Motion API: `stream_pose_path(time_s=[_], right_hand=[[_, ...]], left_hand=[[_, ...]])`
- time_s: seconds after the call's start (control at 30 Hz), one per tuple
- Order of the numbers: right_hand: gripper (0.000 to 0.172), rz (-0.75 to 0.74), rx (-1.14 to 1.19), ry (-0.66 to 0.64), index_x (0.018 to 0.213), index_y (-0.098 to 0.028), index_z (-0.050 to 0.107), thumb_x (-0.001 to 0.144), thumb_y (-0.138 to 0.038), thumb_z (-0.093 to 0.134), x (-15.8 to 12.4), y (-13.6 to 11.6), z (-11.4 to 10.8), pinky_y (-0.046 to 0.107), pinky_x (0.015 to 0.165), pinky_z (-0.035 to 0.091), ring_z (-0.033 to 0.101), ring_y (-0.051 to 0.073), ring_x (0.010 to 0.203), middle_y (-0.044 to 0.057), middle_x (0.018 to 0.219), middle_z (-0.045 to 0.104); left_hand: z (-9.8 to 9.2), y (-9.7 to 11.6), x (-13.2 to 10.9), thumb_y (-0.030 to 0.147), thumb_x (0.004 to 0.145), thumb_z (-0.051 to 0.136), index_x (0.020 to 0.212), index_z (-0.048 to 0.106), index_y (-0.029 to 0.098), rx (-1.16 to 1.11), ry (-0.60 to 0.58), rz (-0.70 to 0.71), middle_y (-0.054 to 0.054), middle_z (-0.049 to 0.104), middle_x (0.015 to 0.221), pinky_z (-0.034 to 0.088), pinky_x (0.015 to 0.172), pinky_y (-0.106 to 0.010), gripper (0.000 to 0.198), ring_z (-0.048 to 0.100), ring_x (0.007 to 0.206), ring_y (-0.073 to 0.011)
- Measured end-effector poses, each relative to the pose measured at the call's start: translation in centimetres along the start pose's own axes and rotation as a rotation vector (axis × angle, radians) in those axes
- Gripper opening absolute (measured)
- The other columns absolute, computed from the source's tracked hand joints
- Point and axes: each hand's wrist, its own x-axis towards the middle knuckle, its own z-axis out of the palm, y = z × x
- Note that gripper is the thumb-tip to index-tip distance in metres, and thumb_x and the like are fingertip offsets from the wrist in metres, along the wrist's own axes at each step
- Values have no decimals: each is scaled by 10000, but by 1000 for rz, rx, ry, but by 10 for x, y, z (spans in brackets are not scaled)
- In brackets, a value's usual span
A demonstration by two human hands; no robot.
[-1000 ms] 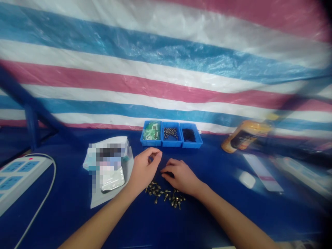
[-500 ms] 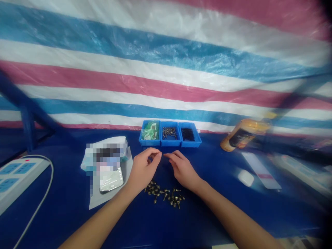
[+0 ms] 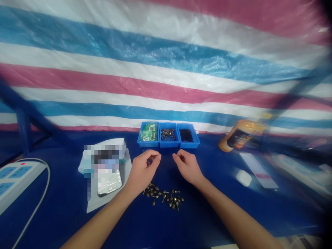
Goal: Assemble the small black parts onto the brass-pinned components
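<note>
Metal fittings (image 3: 171, 199) scattered toward near edge of tabletop (image 3: 189, 223), left hand (image 3: 144, 165) and right hand (image 3: 189, 166) beyond, both pinched narrow, held contents indeterminable, blue bins (image 3: 169, 144) along far edge

Left grip (image 3: 143, 169) curled inward; right grip (image 3: 189, 167) likewise, apart.

The left hand (image 3: 144, 169) and right hand (image 3: 188, 168) are both bare, with slim, rounded fingers and thumbs that taper toward the tips. Each narrows to a bare, slender wrist. The left forearm (image 3: 107, 212) and right forearm (image 3: 228, 212) are bare too, smooth in outline and gradually thicker toward the lower edge of the view, which cuts them off. Nails and skin creases are too small to make out.
</note>
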Motion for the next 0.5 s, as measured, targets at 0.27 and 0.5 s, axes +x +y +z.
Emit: stream_pose_path(time_s=[0.27, 0.5], right_hand=[[500, 80, 22, 231, 1305, -234, 464, 888, -470, 607, 10, 6, -11, 264, 562, 409, 538, 140, 529, -42, 714, 620], [250, -343, -216, -335, 1165, -252, 651, 952, -211, 527, -3, -4, 0, 296, 772, 444, 605, 166, 828, 37, 973, 666]], left_hand=[[0, 2, -1, 362, 909, 552, 858, 689, 211, 22, 25, 27, 2, 706, 841, 425, 613, -251, 210, 598, 682, -148], [-1, -2, 2, 360, 876, 595, 849, 692, 209, -53, 133, -29, 10, 700, 799, 440, 590, -235, 182, 596, 656, -140]])
